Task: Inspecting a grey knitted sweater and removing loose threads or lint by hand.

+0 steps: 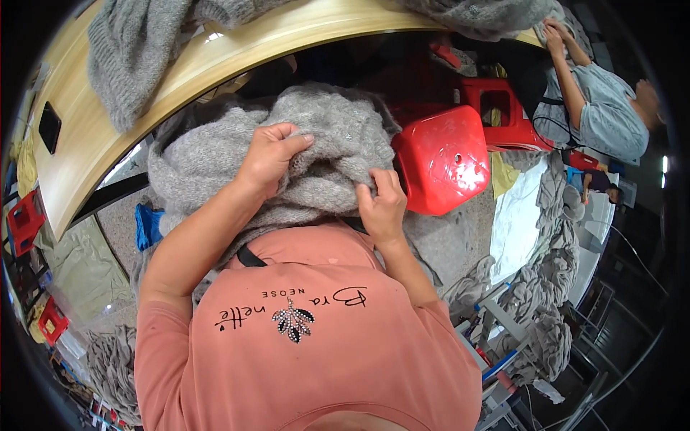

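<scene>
Seemingly, left hand [267, 159], right hand [384, 207] pinch grey knit [215, 147]

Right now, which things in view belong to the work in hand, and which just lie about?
In the work: grey knit; left hand and right hand, both touching it.

Apparently just about: black phone on the table; red stool; blue bundle.

grey knit fabric [215, 154] | fuzzy, lightly mottled | bunched in loose, rounded folds, crumpled ridge near its middle | heaped between 9 and 12 o'clock of the view's centre
</scene>
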Demonstrator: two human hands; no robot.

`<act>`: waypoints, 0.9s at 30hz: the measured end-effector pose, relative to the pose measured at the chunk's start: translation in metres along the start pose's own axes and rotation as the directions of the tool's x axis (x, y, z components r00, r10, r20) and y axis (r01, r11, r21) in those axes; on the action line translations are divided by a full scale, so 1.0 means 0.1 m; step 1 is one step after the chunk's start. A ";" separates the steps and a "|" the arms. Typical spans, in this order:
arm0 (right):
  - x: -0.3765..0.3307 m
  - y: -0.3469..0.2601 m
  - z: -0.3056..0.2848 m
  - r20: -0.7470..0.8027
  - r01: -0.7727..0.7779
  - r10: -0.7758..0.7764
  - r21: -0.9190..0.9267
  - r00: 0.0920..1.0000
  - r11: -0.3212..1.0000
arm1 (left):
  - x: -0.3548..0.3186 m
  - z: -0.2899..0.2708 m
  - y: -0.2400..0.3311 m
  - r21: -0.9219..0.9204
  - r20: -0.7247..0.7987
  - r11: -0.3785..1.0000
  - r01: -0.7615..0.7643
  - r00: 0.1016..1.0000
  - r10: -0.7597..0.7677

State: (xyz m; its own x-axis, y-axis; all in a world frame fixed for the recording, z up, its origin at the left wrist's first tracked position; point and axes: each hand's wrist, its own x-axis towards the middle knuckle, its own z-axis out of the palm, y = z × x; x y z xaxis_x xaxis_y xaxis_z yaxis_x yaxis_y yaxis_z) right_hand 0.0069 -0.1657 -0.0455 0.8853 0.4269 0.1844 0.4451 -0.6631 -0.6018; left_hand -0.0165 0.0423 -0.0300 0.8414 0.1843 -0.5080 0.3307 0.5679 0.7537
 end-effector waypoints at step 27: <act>0.39 -0.52 0.00 -0.111 0.718 -0.710 0.064 0.695 0.693 | -0.25 -0.02 0.02 0.030 0.182 0.995 0.090 0.979 -0.094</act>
State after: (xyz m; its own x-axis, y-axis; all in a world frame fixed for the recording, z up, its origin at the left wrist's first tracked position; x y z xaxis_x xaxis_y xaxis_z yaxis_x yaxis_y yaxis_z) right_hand 0.0178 -0.1143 -0.0068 0.3142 0.6997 0.6416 0.9356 -0.1135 -0.3344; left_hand -0.0380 0.0409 -0.0164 0.8702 -0.0191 -0.4924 0.4179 0.5579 0.7170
